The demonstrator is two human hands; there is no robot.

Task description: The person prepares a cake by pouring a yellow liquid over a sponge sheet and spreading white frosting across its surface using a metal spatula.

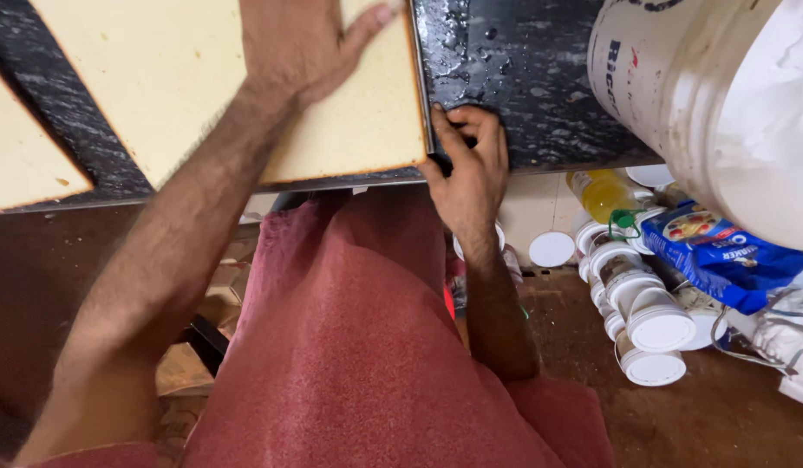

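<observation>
A pale yellow sponge slab point(185, 78) lies in a thin-edged tray on a black speckled stone counter point(523, 78). My left hand point(297, 43) rests flat on top of the slab, fingers spread, with the forearm reaching in from the lower left. My right hand point(471, 169) is at the counter's front edge, fingers curled around the tray's near right corner point(426, 130), thumb below and index finger along the metal edge. A small dark shape sits under that thumb; what it is cannot be told.
A second yellow slab point(20, 156) lies at the left. A big white bucket point(722, 95) stands at the upper right. Below it on the brown floor are several white-lidded jars point(653, 321), a yellow bottle point(603, 192) and a blue packet point(722, 251). A red cloth point(349, 347) covers my lap.
</observation>
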